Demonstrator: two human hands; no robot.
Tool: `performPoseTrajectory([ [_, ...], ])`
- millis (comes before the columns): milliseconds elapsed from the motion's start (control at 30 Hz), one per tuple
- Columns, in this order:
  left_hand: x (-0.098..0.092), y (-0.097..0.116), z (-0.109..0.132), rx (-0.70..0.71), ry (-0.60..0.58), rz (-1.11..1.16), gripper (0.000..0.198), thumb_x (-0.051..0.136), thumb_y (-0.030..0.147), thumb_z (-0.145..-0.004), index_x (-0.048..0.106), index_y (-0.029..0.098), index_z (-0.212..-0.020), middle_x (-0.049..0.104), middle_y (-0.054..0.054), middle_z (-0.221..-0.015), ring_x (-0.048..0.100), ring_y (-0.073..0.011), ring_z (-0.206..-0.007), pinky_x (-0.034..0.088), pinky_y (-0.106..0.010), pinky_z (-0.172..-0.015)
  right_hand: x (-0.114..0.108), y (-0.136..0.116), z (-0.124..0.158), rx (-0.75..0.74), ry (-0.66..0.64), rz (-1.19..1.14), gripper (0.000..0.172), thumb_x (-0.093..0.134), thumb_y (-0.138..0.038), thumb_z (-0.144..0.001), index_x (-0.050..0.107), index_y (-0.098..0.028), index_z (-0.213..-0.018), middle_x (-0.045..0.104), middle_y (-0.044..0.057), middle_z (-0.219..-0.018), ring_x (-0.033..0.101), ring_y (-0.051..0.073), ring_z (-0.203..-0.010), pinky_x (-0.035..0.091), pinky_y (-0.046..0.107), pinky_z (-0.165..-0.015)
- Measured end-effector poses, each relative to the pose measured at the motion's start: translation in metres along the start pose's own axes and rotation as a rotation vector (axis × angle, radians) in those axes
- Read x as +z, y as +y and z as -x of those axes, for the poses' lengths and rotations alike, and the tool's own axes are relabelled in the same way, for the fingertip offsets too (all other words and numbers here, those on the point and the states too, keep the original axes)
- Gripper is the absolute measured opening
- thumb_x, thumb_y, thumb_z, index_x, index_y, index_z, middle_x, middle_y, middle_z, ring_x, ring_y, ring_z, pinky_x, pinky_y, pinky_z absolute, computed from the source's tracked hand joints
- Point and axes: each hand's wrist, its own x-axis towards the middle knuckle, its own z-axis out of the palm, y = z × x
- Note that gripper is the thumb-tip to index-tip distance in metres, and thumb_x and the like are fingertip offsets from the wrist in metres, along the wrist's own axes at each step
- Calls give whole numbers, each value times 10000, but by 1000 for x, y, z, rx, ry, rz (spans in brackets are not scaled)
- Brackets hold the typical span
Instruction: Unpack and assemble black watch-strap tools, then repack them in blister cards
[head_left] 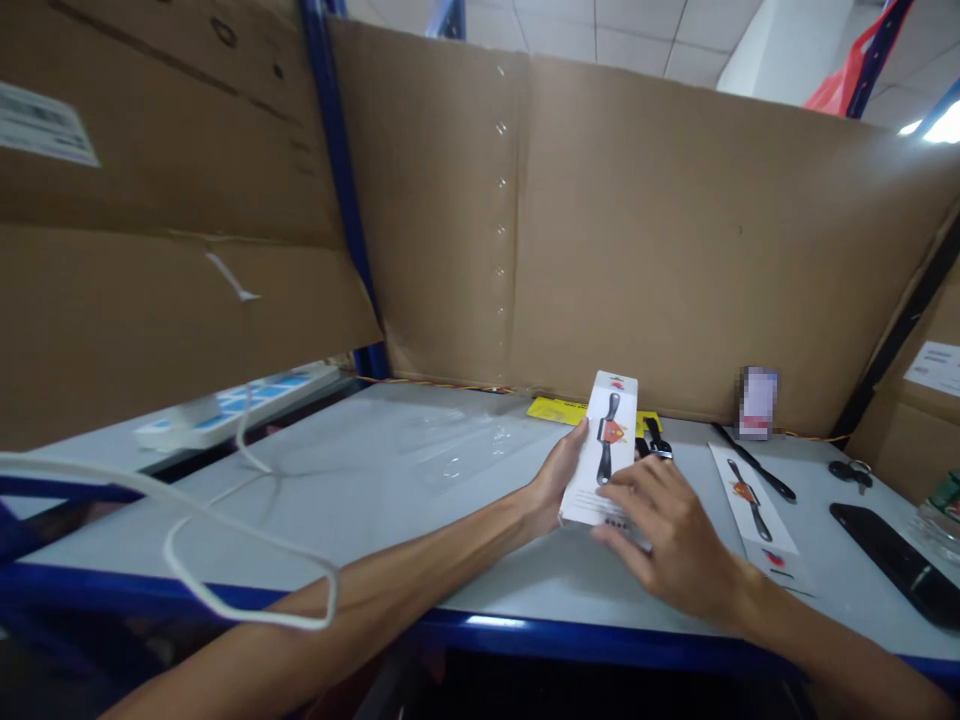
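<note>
A white printed spokeshave package (pixel 613 420) is held upright and tilted above the table, its front showing a black two-handled spokeshave with an orange part. My left hand (pixel 559 480) grips it along its left edge. Over its lower right part is my right hand (pixel 667 530), thumb and fingers apart; whether the fingertips touch it I cannot tell. Just behind that hand lies a black object with a shiny metal part (pixel 658 440), partly hidden. A yellow printed strip (pixel 555 410) sits behind the package.
To the right lie a second spokeshave card (pixel 754 505), a long black bar (pixel 757 465), keys (pixel 853 472), a black phone (pixel 896 560) and a clear bottle (pixel 941 510). Clear plastic (pixel 465 445) and a white cable (pixel 247 545) are leftward, near a power strip (pixel 247 405). Cardboard (pixel 637 230) walls the back.
</note>
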Motion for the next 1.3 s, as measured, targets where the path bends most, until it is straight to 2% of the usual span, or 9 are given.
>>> performPoseTrajectory([
  [67,3,1,2,6,61,-5,639,344,582,-956,643,29,-1073,724,-163,-824,699,-240,-707,545,-325,-695,11,-8,5,-53,-55,75,161,612,-274,-907,643,-158,-1016,658,109,-939,570,260,-875,474,431,-813],
  [167,7,1,4,18,115,-10,640,341,581,-957,639,30,-1091,725,-164,-819,703,-247,-716,548,-333,-703,22,-11,9,-107,-28,150,108,561,-189,-923,646,-147,-976,648,102,-880,566,237,-823,466,384,-776],
  [433,12,2,9,66,114,29,640,381,600,-943,610,37,-1144,718,-176,-843,705,-267,-731,556,-399,-758,27,-14,11,-286,63,284,274,422,1,-895,657,-78,-1012,634,108,-783,544,230,-749,425,367,-671],
  [667,18,0,10,94,159,-42,659,374,644,-926,638,54,-1050,717,-179,-828,705,-262,-714,566,-384,-738,29,-16,11,10,-46,-44,123,481,-94,-932,579,-157,-969,592,70,-833,542,209,-790,459,364,-779],
  [800,20,-1,10,93,163,-38,659,345,637,-937,642,56,-1032,715,-178,-805,700,-261,-677,559,-383,-721,30,-18,12,20,-27,-65,138,472,-74,-928,537,-182,-872,565,55,-793,522,200,-753,445,337,-721],
  [900,19,-1,10,85,156,-19,653,340,612,-949,637,40,-1051,714,-190,-828,703,-267,-705,552,-392,-750,30,-17,12,-104,8,52,168,461,-44,-918,551,-175,-863,561,59,-745,497,204,-713,417,333,-668],
  [1000,15,0,10,50,128,-21,675,346,630,-939,647,34,-1040,714,-188,-835,700,-268,-710,549,-381,-720,26,-12,10,-169,68,75,86,523,-96,-912,570,-166,-928,602,66,-769,525,212,-736,433,355,-699],
  [1133,12,2,10,21,58,-38,667,394,640,-924,657,35,-1019,717,-176,-828,698,-254,-695,547,-344,-655,9,6,3,-105,241,5,125,581,-135,-886,579,-198,-993,614,47,-774,550,200,-720,436,342,-650],
  [1300,16,3,12,64,93,-37,596,408,592,-945,638,57,-1074,726,-153,-851,714,-247,-719,564,-374,-722,-9,39,-2,58,349,52,123,574,-99,-876,589,-215,-913,619,37,-784,548,184,-710,448,335,-651],
])
